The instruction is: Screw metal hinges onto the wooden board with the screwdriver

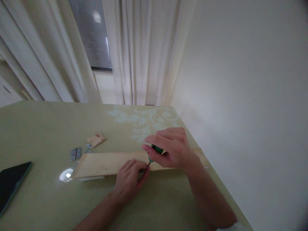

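Observation:
A pale wooden board (101, 162) lies across the table. My right hand (170, 147) is closed around the green handle of a screwdriver (157, 149), its shaft slanting down to the board's front edge. At the tip, my left hand (130, 176) pinches a small dark metal piece, which looks like a hinge (142, 170), against that edge. Fingers cover most of this piece, and I cannot make out a screw there. Left of the board lies another grey metal hinge (75, 154).
Beyond the board's left end lie a small wooden piece (96, 139) and some small metal parts (88, 147). A dark tablet (13, 181) rests at the table's left. The wall (252, 112) borders the table (60, 205) on the right; curtains (149, 54) hang behind.

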The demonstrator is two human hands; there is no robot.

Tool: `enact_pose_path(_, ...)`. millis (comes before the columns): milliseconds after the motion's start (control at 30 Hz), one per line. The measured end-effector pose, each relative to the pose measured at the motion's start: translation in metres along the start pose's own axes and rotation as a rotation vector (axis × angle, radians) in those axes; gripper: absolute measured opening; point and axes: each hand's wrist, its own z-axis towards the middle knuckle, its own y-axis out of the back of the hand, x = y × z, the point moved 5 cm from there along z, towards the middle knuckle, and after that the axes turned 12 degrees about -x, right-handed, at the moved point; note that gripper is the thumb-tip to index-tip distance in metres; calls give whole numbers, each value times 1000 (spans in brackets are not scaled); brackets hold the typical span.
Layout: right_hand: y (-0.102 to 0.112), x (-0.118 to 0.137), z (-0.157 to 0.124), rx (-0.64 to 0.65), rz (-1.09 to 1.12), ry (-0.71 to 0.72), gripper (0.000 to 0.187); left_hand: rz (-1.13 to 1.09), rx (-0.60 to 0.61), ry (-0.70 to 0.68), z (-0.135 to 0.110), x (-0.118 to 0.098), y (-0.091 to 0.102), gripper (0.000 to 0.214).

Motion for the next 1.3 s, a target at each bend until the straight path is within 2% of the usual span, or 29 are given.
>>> enact_pose_path(100,-1,3,1,100,-17,-74,30,24,21,-23,0,-1,0,11)
enact_pose_path(200,-1,11,2,219,124,-105,41,38,21,-49,2,-3,2,6)
enact_pose_path(267,1,16,2,245,170,-95,43,44,21,-60,4,-5,2,7)
enact_pose_path(433,5,14,-3,132,-40,-53,25,29,40,-112,5,-8,1,10)
enact_pose_path(500,3,12,-4,159,-29,-82,29,28,49,-126,4,-8,1,10)
enact_pose_path(633,0,12,-3,249,142,-166,49,-3,67,-141,3,-7,1,9)
enact_pose_path(700,-2,11,-3,254,159,-192,48,-14,76,-161,4,-7,2,8)
enact_pose_path(867,1,7,-5,156,-158,-139,32,-18,71,-207,5,-8,5,10)
enact_pose_path(1067,3,15,-4,279,22,-208,46,-18,67,-208,5,-7,6,10)
enact_pose_path(1200,1,13,-8,208,-50,-181,25,-23,83,-208,5,-7,5,7)
enact_pose_path(1300,6,14,-8,180,-81,-144,25,-17,91,-216,5,-7,5,6)
